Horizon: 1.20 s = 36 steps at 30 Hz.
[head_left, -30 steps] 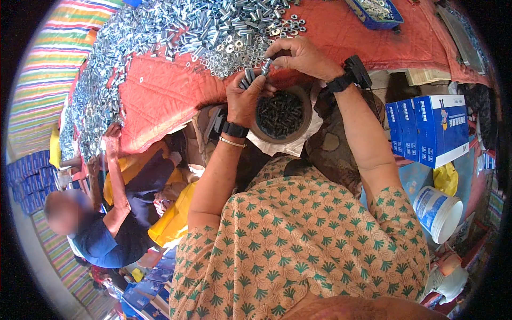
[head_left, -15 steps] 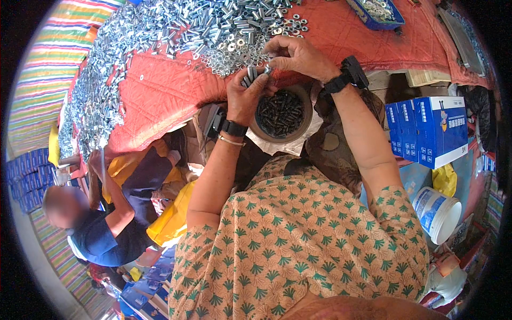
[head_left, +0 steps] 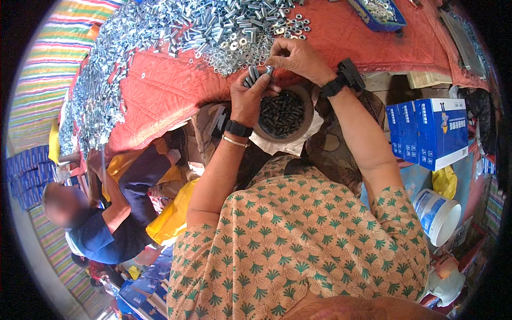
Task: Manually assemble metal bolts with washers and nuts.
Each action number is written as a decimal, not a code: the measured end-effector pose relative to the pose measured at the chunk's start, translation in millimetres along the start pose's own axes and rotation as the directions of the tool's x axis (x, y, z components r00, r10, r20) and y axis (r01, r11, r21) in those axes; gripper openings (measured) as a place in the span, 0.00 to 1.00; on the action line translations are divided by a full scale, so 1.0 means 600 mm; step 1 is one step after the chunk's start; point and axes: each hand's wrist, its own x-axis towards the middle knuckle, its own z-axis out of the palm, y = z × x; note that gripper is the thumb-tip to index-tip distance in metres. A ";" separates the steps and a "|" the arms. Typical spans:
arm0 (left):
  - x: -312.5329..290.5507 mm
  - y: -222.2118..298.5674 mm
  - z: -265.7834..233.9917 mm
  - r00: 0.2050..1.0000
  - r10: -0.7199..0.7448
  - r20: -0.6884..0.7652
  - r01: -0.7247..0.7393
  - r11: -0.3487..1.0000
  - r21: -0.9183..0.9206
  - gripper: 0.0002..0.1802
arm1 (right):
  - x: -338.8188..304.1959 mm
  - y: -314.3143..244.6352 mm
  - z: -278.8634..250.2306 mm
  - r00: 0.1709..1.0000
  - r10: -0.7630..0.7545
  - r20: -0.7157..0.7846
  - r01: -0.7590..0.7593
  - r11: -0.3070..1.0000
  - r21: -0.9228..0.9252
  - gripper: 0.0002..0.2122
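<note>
My left hand [head_left: 246, 104] is closed around several silver metal sleeves [head_left: 252, 76], whose ends poke out past the fingers. Thumb and forefinger of my right hand [head_left: 303, 60] pinch at a small shiny metal part [head_left: 270, 69] beside the left thumb; its exact kind is too small to tell. Both hands are over the near edge of a red quilted cloth [head_left: 165, 96]. Just below them a round tub [head_left: 308, 109] holds dark threaded bolts [head_left: 282, 114]. Loose washers [head_left: 226, 60] lie beyond my hands, with hex nuts [head_left: 300, 24] close by.
A large heap of silver sleeves [head_left: 213, 21] spreads over the cloth's far and left parts. At the far right is a blue tray [head_left: 397, 24] of small parts. Blue boxes [head_left: 426, 133] and a white bucket [head_left: 444, 221] stand right. Another person [head_left: 106, 229] sits left.
My hands have drawn slightly closer together, the left shifting a little right and the right fingers lowering slightly. The same metal pieces stay in my grasp.
</note>
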 end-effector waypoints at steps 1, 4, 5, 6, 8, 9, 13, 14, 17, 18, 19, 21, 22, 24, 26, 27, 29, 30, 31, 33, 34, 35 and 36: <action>0.000 -0.001 -0.003 1.000 0.003 -0.009 -0.003 1.000 -0.008 0.10 | 0.000 -0.002 0.005 1.000 0.000 0.001 0.000 1.000 0.001 0.10; 0.000 -0.002 -0.004 1.000 -0.005 -0.021 0.005 1.000 -0.021 0.10 | 0.004 0.000 0.012 0.993 -0.108 -0.052 0.120 0.912 0.392 0.11; 0.000 -0.001 -0.003 1.000 -0.018 -0.025 0.017 1.000 -0.026 0.10 | 0.006 0.008 0.007 0.996 -0.087 -0.013 0.087 0.954 0.287 0.12; -0.002 -0.001 -0.003 0.999 -0.018 -0.028 0.017 1.000 -0.025 0.10 | 0.009 0.007 0.006 0.998 -0.062 0.025 0.057 0.982 0.181 0.12; -0.005 -0.001 -0.001 0.999 -0.016 -0.044 0.014 1.000 -0.027 0.09 | 0.014 0.002 0.012 1.000 0.010 0.025 -0.012 0.996 0.083 0.14; -0.005 0.000 -0.002 0.999 -0.015 -0.045 0.014 1.000 -0.027 0.09 | 0.015 -0.004 0.016 0.996 0.084 0.016 -0.083 0.996 -0.018 0.16; 0.008 -0.003 -0.019 0.982 0.054 -0.184 -0.080 0.987 -0.140 0.06 | 0.017 -0.002 0.049 0.990 -0.138 0.017 0.102 0.801 0.590 0.21; 0.013 -0.004 -0.028 0.958 0.068 -0.280 -0.126 0.972 -0.197 0.04 | 0.012 -0.005 0.059 0.985 -0.170 0.037 0.115 0.797 0.592 0.23; 0.023 0.009 -0.059 0.892 0.134 -0.433 -0.222 0.962 -0.159 0.05 | 0.008 -0.028 0.057 0.975 -0.216 0.054 0.150 0.818 0.556 0.25; 0.021 0.014 -0.057 0.890 0.147 -0.431 -0.215 0.970 -0.114 0.05 | 0.009 -0.027 0.053 0.977 -0.211 -0.038 0.196 0.807 0.557 0.25; 0.016 0.017 -0.051 0.891 0.149 -0.429 -0.216 0.970 -0.111 0.05 | 0.011 -0.026 0.050 0.970 -0.204 -0.131 0.242 0.796 0.555 0.26; 0.005 0.018 -0.033 0.916 0.162 -0.367 -0.217 0.970 -0.113 0.04 | 0.016 -0.018 0.059 0.969 -0.199 -0.146 0.247 0.801 0.545 0.28; 0.008 0.008 -0.037 0.923 0.169 -0.345 -0.230 0.963 -0.144 0.06 | 0.016 -0.017 0.069 0.986 -0.148 -0.072 0.161 0.777 0.609 0.29; 0.005 0.003 -0.039 0.924 0.149 -0.351 -0.211 0.967 -0.143 0.06 | 0.011 -0.028 0.082 0.992 -0.125 0.021 0.076 0.722 0.688 0.32; 0.000 -0.001 -0.042 0.912 0.153 -0.381 -0.213 0.970 -0.119 0.06 | 0.003 -0.039 0.076 0.994 -0.105 0.005 0.079 0.780 0.621 0.30; -0.002 0.004 -0.040 0.912 0.157 -0.379 -0.216 0.969 -0.119 0.06 | 0.000 -0.040 0.066 0.996 -0.084 -0.020 0.081 0.833 0.547 0.29; -0.018 0.015 -0.040 0.947 0.101 -0.304 -0.103 0.995 0.011 0.07 | 0.006 -0.020 0.036 0.979 -0.084 -0.183 0.118 0.975 0.186 0.22; -0.027 0.013 -0.041 0.947 0.105 -0.302 -0.107 0.994 0.013 0.07 | 0.012 -0.012 0.028 0.956 0.002 -0.295 0.072 0.968 0.240 0.20; -0.038 0.009 -0.044 0.972 0.074 -0.222 -0.060 0.996 0.072 0.08 | 0.017 -0.006 0.022 0.913 0.093 -0.396 0.032 0.954 0.299 0.17; -0.050 0.008 -0.045 0.989 0.038 -0.141 -0.019 0.991 0.133 0.10 | 0.022 0.000 0.015 0.914 0.057 -0.401 0.050 0.967 0.250 0.15; -0.054 0.009 -0.044 0.991 0.011 -0.135 0.006 0.992 0.126 0.11 | 0.025 0.002 0.016 0.899 0.015 -0.438 0.043 0.992 0.121 0.13; -0.056 0.010 -0.045 0.992 -0.016 -0.128 0.031 0.992 0.119 0.12 | 0.029 0.005 0.017 0.884 -0.032 -0.467 0.030 0.999 -0.011 0.11; -0.056 0.013 -0.045 0.988 0.007 -0.153 0.013 0.991 0.131 0.14 | 0.034 0.006 0.020 0.885 -0.034 -0.465 0.031 0.999 -0.014 0.11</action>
